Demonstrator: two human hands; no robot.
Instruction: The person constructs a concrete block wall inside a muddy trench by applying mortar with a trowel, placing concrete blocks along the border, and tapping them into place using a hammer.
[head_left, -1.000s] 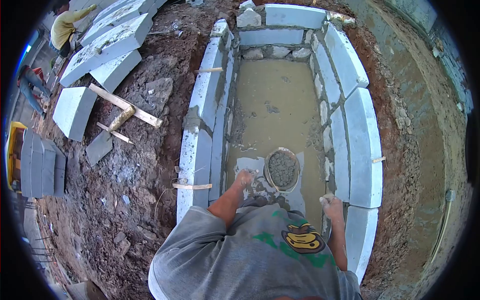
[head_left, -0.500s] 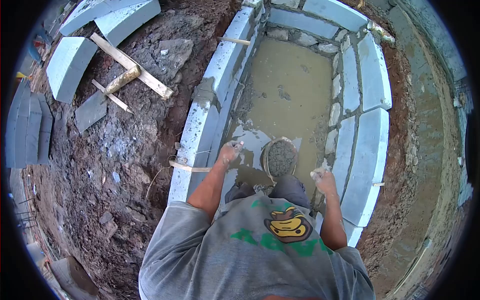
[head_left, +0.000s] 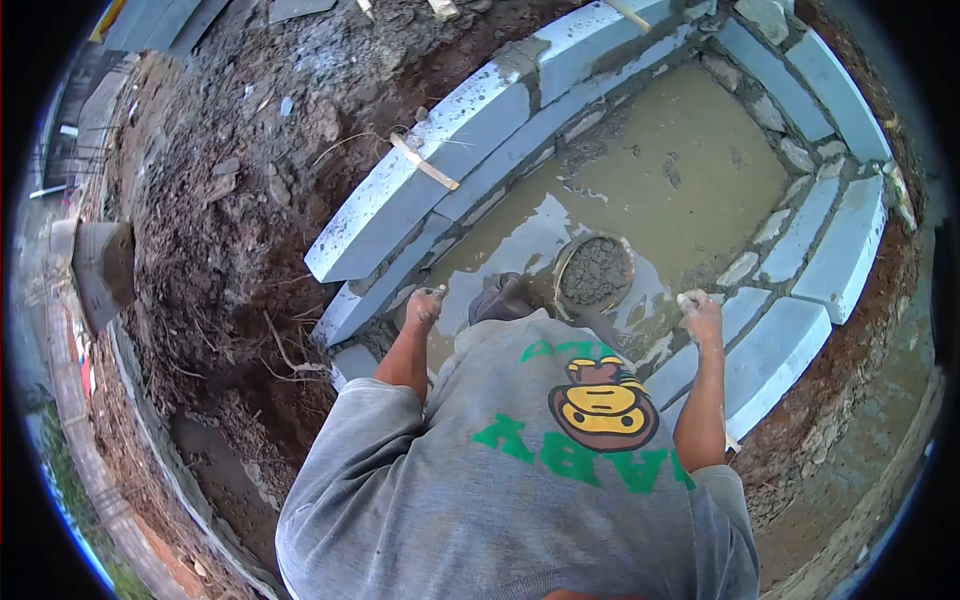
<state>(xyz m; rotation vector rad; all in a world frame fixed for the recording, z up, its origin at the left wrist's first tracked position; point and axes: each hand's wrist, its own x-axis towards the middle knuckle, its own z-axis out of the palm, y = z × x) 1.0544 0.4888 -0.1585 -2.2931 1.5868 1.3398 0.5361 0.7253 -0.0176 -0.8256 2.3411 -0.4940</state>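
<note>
A round bucket of grey mortar [head_left: 596, 272] stands in shallow muddy water in front of my knees, between my two hands. My left hand [head_left: 425, 304] hovers near the inner side of the left block wall [head_left: 440, 145], fingers curled, with nothing visible in them. On the other side, my right hand [head_left: 698, 312] is raised beside the right block wall [head_left: 770, 365], its mortar-smeared fingers closed. Neither hand touches the bucket. Both walls are pale blocks with mortar joints.
Muddy water [head_left: 690, 150] covers the pit floor ahead. A wooden strip [head_left: 425, 163] lies across the left wall, and another stick [head_left: 628, 15] is farther along. Loose soil and roots [head_left: 290, 350] lie left. A wet ditch [head_left: 225, 470] runs behind on the left.
The view has swung left, so the pit and walls appear rotated and the left wall's near end now shows. Both hands stay raised and curled; the bucket remains before my knees.
</note>
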